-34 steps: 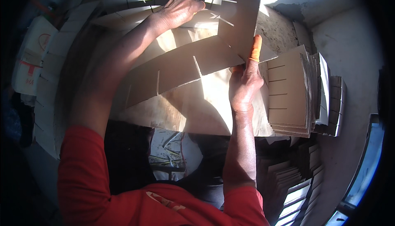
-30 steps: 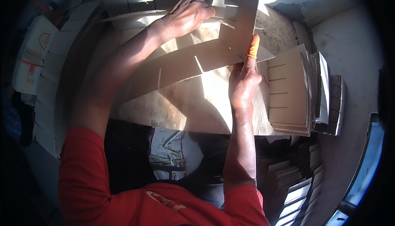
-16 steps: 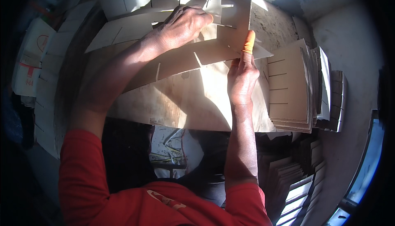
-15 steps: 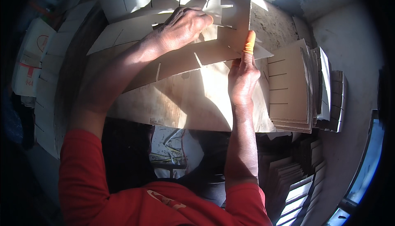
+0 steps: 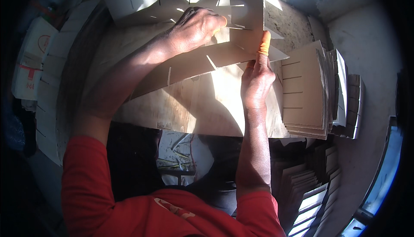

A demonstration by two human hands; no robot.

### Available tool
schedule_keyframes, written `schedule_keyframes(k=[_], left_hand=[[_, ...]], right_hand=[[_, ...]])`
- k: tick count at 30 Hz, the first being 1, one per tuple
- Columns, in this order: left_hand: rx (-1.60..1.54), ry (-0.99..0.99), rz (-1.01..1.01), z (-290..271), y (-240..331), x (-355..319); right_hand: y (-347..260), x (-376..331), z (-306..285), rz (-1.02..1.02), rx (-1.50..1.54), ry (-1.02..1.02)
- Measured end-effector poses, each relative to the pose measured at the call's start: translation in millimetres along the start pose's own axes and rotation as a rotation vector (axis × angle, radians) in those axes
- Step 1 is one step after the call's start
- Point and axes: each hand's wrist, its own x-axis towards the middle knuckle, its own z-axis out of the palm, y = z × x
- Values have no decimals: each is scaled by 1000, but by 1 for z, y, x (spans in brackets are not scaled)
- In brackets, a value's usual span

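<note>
while i monitor remotely, the right hand [image 5: 257, 83] grasps the lower slotted strip [image 5: 194, 67] where it meets the upright slotted strip [image 5: 248, 17], both well in from the near edge of the surface [image 5: 207, 122]. the left hand [image 5: 194, 29] is curled beside the upright slotted strip; i cannot tell what its fingers pinch. i recommend squaring the strips and aligning slots before pressing, lest edges crease.
</note>
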Motion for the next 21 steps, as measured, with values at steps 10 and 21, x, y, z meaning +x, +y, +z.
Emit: schedule_keyframes(k=[10, 21], left_hand=[[-287, -415, -302, -30, 1, 20], [745, -70, -355, -15, -113, 54]], right_hand=[[8, -3, 4, -54, -55, -16], [-5, -4, -2, -2, -22, -60]])
